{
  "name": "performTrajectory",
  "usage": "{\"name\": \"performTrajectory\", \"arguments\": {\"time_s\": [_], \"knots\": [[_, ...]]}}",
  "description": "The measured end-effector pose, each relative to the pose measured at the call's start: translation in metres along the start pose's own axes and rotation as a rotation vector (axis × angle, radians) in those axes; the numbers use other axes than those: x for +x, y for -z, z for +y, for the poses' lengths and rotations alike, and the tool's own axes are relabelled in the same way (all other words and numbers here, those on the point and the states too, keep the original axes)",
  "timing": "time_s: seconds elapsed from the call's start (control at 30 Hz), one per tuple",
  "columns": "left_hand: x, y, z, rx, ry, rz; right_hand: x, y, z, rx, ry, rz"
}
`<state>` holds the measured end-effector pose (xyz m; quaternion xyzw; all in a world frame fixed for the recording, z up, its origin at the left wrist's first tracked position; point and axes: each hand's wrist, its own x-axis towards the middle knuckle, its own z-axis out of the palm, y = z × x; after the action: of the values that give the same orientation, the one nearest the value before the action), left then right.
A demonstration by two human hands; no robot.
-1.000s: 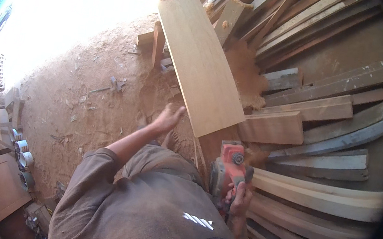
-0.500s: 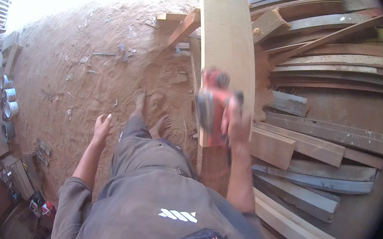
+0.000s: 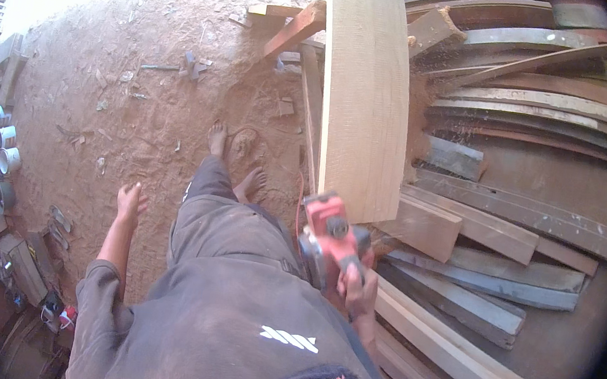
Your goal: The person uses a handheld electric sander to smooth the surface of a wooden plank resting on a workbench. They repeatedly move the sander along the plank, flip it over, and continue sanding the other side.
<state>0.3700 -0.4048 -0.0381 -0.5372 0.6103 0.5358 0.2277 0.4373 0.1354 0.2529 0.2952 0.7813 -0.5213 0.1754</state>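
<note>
A red and black electric hand planer (image 3: 330,222) is in my right hand (image 3: 358,285), whose fingers are wrapped round its rear handle. The planer's front end is at the near end of a long pale wooden plank (image 3: 364,105), and its body lies on my side of that end. The plank runs away from me on a wooden support. My left hand (image 3: 131,204) hangs out to the left over the sandy ground, fingers apart, touching nothing.
Stacked timber boards (image 3: 497,230) crowd the right side. A reddish wooden beam (image 3: 294,31) leans beside the plank's far left. A hammer-like tool (image 3: 182,66) lies on the ground. Several pale buckets (image 3: 7,160) stand at the left, near a pair of sandals (image 3: 59,226).
My right hand has drawn the planer back toward me, from on top of the plank to its near end. My left hand has swung farther left and a little lower.
</note>
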Motion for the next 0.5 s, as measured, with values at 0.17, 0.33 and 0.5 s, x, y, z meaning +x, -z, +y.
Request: {"name": "performTrajectory", "arguments": {"time_s": [0.17,0.33,0.5], "knots": [[-0.003,-0.016,-0.025,-0.133,0.173,-0.095,0.036,-0.013,-0.011,0.088,-0.017,0.053],[-0.025,-0.076,0.048,-0.258,-0.085,-0.225,0.207,-0.028,-0.128,0.125,0.282,-0.060],[-0.050,-0.131,0.106,-0.217,-0.251,-0.366,0.331,-0.038,-0.219,0.206,0.165,0.007]]}}
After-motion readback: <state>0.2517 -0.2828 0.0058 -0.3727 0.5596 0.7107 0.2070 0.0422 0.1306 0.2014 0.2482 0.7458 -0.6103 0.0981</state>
